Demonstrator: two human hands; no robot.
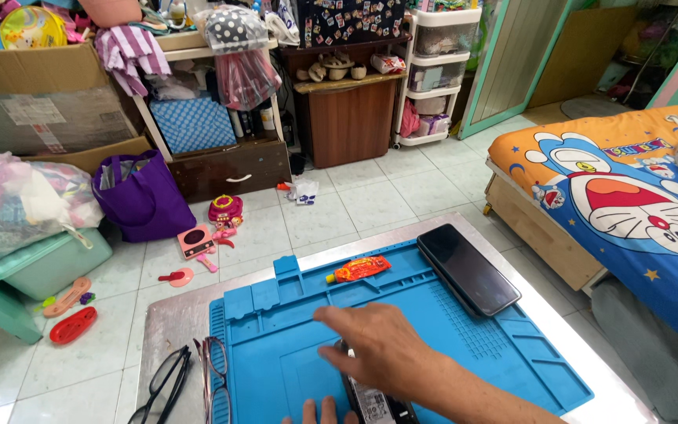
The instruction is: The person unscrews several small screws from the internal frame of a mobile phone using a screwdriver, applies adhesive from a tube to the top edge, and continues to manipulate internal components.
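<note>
the blue repair mat [276,345] lies on a steel table [174,314] and serves as the landmark for everything else. the right hand [382,345] hovers over the mat's near middle, fingers spread and relaxed, gripping nothing; its palm sits just above or on the opened phone [374,404], a dark slab with a label showing, lying at the mat's near edge – whether the palm actually touches it can't be told. at the very bottom of the mat only two or three fingertips of the left hand [319,410] show, resting flat beside the opened phone; whether that hand is open or curled can't be told.

at the mat's far right corner lies a second phone [468,268], black screen up, partly over the rim. along the mat's far edge, in a shallow tray, lies a small orange tube [361,268]. just left of the mat on the bare steel lie two pairs of glasses [190,381].

judging by this, the step in hand is steadying or reaching for the opened phone – work on it looks barely begun. the next move would call for a firm hold by one hand and a careful pinch by the other, since the inner parts look exposed.
</note>
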